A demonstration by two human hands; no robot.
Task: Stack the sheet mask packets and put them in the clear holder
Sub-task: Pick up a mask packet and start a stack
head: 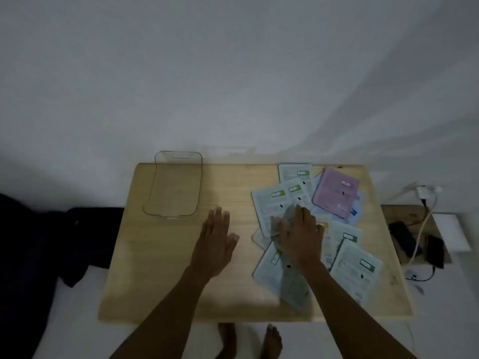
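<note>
one clear holder [173, 186] is seen empty at the far left of a light wooden table [166, 268], near its back edge. sheet mask packets [305, 224] are scattered in an overlapping pile on the right half of the table, well apart from the holder; about eight pale packets with green label patches can be counted, one pink packet [335, 193] lies at the far right of the pile, and the edge of a bluish one shows beneath it, though the overlap leaves the full count uncertain. print is seen on the packets, but no brand or wording can be read in the dim, blurred view. two bare hands are shown. the left hand [216, 242] is held flat over bare wood beside the pile, fingers straight and spread, nothing gripped. the right hand [302, 237] is laid palm down on the middle of the pile, fingers extended, with a grey-green packet [291, 278] partly under it; whether that packet is pinched cannot be told. cables and a plug [425, 193] are seen on the surface to the right of the table, and two bare feet [248, 340] below its near edge.
</note>
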